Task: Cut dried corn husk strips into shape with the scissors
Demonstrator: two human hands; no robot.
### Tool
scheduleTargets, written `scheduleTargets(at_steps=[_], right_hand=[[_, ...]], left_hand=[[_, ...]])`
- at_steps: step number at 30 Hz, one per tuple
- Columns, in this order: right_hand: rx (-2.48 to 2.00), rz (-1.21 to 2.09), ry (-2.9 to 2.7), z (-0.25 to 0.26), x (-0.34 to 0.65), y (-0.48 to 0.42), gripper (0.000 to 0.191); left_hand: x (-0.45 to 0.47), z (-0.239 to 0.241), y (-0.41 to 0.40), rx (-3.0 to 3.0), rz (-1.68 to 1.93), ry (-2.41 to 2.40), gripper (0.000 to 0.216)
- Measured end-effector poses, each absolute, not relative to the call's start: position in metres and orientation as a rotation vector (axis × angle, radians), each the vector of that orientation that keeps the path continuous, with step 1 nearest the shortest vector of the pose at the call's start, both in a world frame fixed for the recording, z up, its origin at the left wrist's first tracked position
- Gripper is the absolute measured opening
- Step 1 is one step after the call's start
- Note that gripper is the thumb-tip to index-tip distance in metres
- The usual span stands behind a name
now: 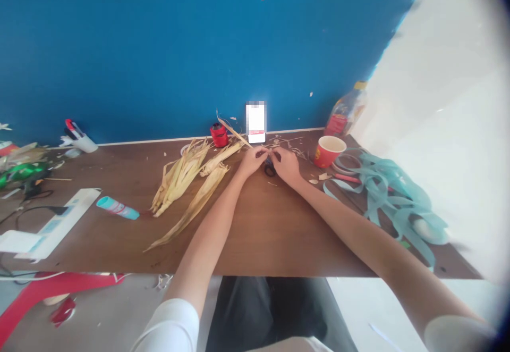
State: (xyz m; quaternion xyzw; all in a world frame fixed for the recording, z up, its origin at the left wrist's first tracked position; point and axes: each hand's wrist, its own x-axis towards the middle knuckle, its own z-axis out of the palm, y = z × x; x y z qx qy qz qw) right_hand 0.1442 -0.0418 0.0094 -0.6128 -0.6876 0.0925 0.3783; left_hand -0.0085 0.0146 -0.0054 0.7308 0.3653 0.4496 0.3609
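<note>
You've bare brown surface [271, 229] right to its near edge; left hand [254, 159] and right hand [285, 165] close together (grip closure? can't tell), near papery corn husks [178, 183].

Tabletop [271, 240]: wood-like grain is seen under a smooth finish with a faint sheen.
Corn husks [181, 179]: dry, papery, ridged fibre is shown, frayed and mostly matt.
Blue wall [159, 49]: a smooth, matt, paint-like surface is presented.
Cup [327, 154]: smooth, printed paper is suggested.
Bottle [346, 110]: clear, glossy plastic is seen.
Ribbon [410, 187]: thin, sheer, cloth-like material is shown.
Red spool [219, 135]: a glossy, smooth winding is displayed.
Power strip [66, 216]: smooth, hard plastic is suggested.
</note>
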Motion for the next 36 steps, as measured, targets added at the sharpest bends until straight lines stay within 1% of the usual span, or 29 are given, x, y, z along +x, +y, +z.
scheduleTargets(at_steps=[7, 18, 22, 26, 36], right_hand=[[-1.623, 0.104, -1.794, 0.0075, 0.139, -0.0462, 0.025], [-1.636, 0.124, -1.779, 0.0087, 0.1379, -0.0465, 0.025], [-1.63, 0.125, -1.779, 0.008, 0.1382, -0.0457, 0.026], [-1.612, 0.119, -1.772, 0.0071, 0.1396, -0.0445, 0.027], [-1.612, 0.133, -1.768, 0.008, 0.1391, -0.0454, 0.027]], left_hand=[[-0.0045, 0.0, 0.0073, 2.123, 1.099, 1.099, 0.025], [-0.0047, 0.002, 0.0088, 2.167, 1.09, 1.176, 0.019], [-0.0043, 0.0023, 0.0085, 2.155, 1.109, 1.158, 0.019], [-0.0033, 0.0015, 0.009, 2.073, 1.16, 1.061, 0.022], [-0.0031, 0.0021, 0.0087, 2.076, 1.132, 1.035, 0.023]])
